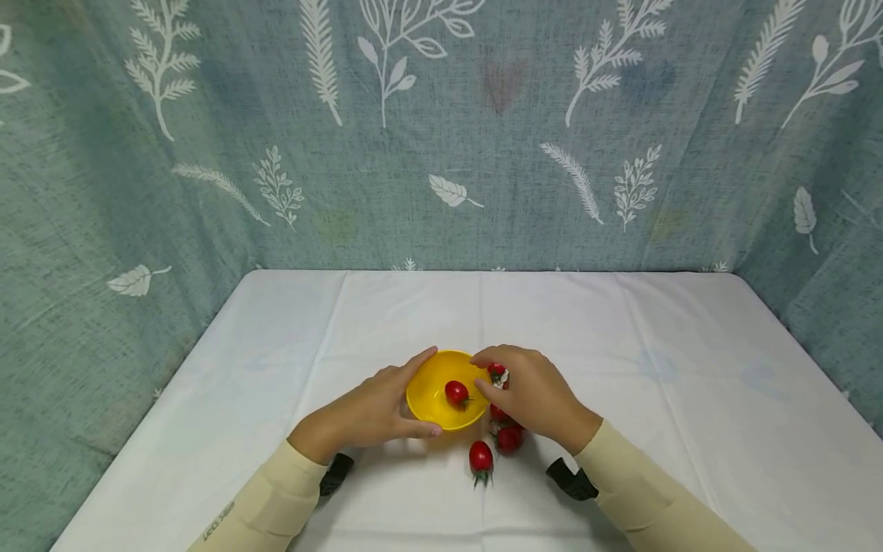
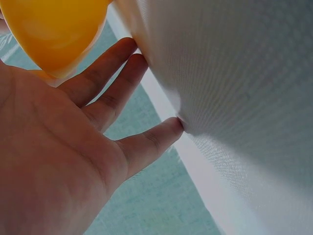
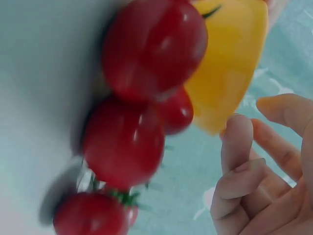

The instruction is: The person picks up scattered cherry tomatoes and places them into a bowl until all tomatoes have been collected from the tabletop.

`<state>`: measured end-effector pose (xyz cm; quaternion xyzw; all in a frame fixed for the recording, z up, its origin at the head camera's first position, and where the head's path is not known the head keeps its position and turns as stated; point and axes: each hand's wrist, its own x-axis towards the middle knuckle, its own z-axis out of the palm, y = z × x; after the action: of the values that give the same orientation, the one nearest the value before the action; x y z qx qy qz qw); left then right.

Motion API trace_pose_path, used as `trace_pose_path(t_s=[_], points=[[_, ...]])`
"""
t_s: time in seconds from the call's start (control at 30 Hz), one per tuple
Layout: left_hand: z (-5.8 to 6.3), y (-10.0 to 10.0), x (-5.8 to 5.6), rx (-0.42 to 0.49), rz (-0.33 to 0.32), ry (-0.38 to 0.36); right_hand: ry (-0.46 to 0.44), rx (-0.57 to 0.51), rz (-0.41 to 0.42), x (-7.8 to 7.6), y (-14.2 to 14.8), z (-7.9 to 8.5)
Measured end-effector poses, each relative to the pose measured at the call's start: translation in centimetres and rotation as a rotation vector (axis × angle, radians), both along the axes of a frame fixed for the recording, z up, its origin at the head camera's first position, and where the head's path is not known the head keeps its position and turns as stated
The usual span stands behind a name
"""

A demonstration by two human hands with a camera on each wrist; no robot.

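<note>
A yellow bowl (image 1: 429,395) stands on the white cloth, with one cherry tomato (image 1: 456,393) inside. My left hand (image 1: 372,402) holds it from the left, thumb at the near rim and index finger at the far rim. In the left wrist view, the other fingers (image 2: 112,95) stretch down to the cloth beside the bowl (image 2: 58,29). Over the bowl's right rim is my right hand (image 1: 534,387), thumb and index finger apart with nothing between them. Several cherry tomatoes (image 3: 124,142) lie beneath and beside it, some partly hidden in the head view.
One tomato (image 1: 480,456) lies a little nearer the front, its green stem toward me. The white tablecloth (image 1: 276,322) has fold creases. Green curtains with white leaf prints (image 1: 441,153) stand at the back and sides. Black straps (image 1: 572,481) hang at both wrists.
</note>
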<state>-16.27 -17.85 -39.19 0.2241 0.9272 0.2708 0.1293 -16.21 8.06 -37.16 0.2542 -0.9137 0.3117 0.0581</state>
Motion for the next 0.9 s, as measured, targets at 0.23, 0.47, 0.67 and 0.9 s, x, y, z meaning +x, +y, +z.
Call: trace_pose_path(t_s=[0.23, 0.47, 0.67, 0.9], points=[[0.1, 0.1, 0.0, -0.004, 0.020, -0.013, 0.006, 0.006, -0.072, -0.6, 2.2, -0.1], [0.1, 0.2, 0.0, -0.015, 0.030, -0.019, -0.013, 0.047, -0.115, -1.2, 4.3, -0.9], [-0.1, 0.0, 0.0, -0.012, 0.032, -0.022, -0.105, 0.124, -0.116, -1.8, 5.2, -1.0], [0.0, 0.2, 0.0, -0.025, 0.043, -0.022, -0.178, 0.215, -0.114, -2.2, 5.7, -1.5]])
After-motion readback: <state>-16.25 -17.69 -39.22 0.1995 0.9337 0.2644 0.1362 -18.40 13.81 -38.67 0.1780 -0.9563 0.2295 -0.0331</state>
